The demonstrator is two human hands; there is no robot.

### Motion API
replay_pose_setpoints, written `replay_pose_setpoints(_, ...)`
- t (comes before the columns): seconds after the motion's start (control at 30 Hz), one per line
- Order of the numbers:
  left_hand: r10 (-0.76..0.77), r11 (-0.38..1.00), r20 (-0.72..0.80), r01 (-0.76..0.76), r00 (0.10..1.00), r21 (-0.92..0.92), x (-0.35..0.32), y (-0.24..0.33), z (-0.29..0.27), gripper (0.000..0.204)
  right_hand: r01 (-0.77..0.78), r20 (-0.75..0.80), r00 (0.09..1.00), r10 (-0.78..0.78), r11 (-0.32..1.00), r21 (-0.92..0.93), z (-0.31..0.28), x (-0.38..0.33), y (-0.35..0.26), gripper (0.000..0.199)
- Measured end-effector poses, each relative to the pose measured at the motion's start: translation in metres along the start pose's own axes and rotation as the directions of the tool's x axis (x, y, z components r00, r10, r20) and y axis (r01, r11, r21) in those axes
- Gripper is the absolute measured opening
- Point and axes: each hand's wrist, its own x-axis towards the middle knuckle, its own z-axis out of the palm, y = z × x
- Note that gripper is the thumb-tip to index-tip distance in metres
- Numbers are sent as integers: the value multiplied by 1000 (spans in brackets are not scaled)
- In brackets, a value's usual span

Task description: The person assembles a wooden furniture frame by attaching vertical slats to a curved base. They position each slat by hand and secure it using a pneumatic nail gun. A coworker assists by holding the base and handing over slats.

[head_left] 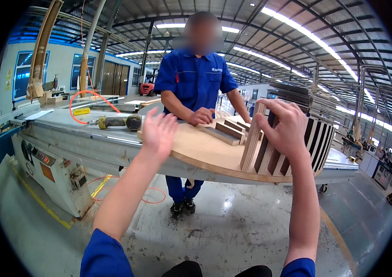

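Note:
My left hand (159,134) is raised over the left end of a rounded wooden board (196,147), fingers spread, holding nothing. On the board's right part stands a row of upright plywood strips (316,143), with pale layered edges and dark gaps between them. At the row's left end, my right hand (287,124) has its fingers and thumb bent around the top of a plywood strip (252,143). My palm hides part of the row behind it. Between my hands, a low wooden frame with dark inner faces (226,134) lies on the board.
Across the table a person in blue workwear (196,83) rests a hand by the frame. A cordless drill (117,122) lies left of my left hand, near an orange air hose (72,104). A machine cabinet (50,171) stands beneath the table's left side.

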Motion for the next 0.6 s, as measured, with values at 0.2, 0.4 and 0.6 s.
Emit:
replay_pose_setpoints(0.2, 426, 900, -332, -430, 842, 66, 32, 58, -61, 97, -51, 51, 997, 50, 998, 22, 0, -1, -4, 30)
replay_pose_setpoints(0.4, 463, 871, -425, -488, 778, 57, 50, 109, -124, 94, -47, 26, 999, 47, 999, -6, -1, -2, -3, 30)
replay_pose_setpoints(0.6, 486, 863, -440, -495, 755, 103, 46, 135, -150, 100, -32, 8, 999, 32, 999, -16, -4, -1, -2, 32)
